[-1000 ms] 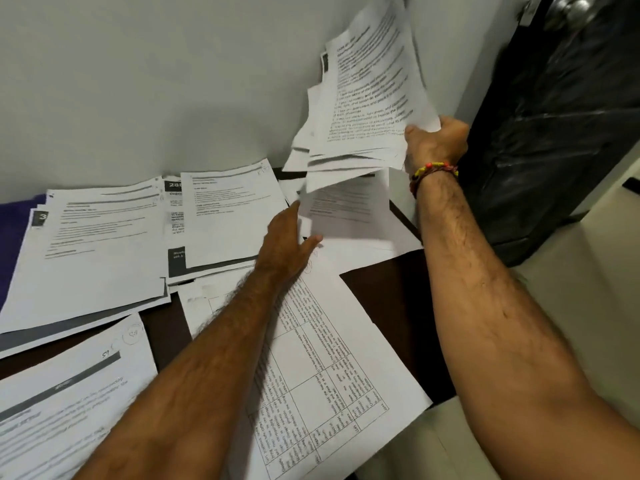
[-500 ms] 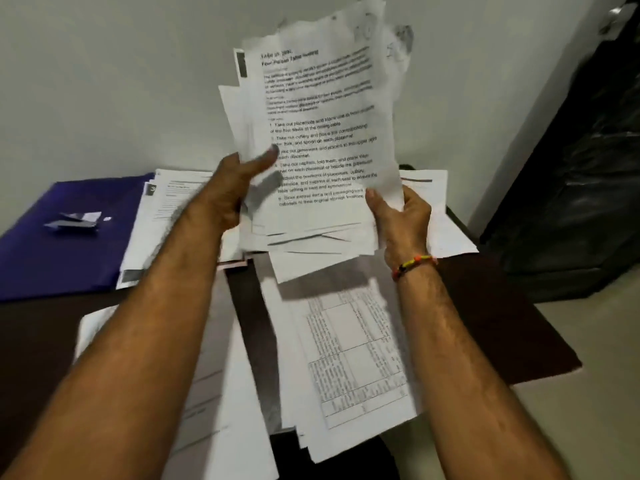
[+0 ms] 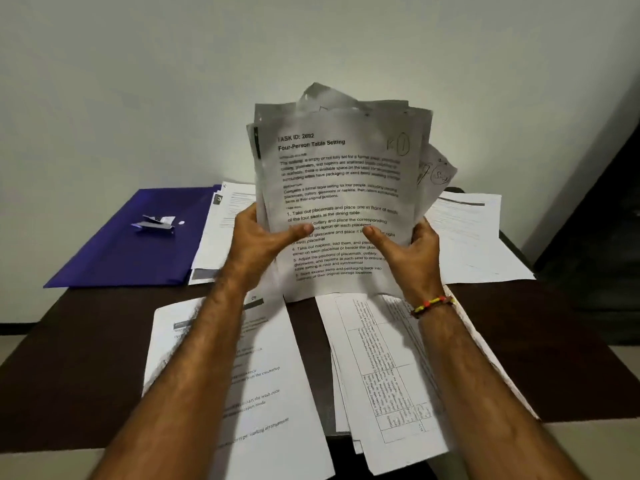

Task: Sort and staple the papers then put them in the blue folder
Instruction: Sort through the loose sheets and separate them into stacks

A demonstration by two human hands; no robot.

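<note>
On the white printed top sheet (image 3: pixel 341 202) of the held stack I read "TASK ID: 2692" and "Four-Person Table Setting".

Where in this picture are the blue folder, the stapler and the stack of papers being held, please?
blue folder (image 3: pixel 114 251): head view, bare front cover.
stapler (image 3: pixel 154 225): head view, middle of its body.
stack of papers (image 3: pixel 339 188): head view, printed front sheet.

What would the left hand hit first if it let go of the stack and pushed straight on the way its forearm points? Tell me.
Probably the held paper stack itself, which the left hand grips at its left edge. Past that lie the loose sheets beside the blue folder, then the wall; depth is unclear.
</note>
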